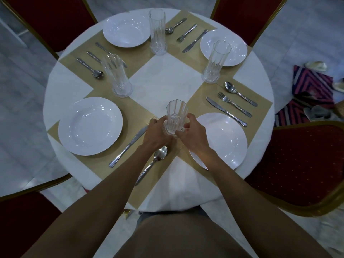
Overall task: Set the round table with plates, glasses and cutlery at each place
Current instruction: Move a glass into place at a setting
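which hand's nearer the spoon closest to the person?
Left. The left hand grips the glass at its base, just beyond the spoon bowl. The right hand grips the other side of the glass, farther right, by the plate.

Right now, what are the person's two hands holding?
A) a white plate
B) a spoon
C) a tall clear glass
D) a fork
C: the left hand and the right hand both curl round the base of the glass, which stands upright between them.
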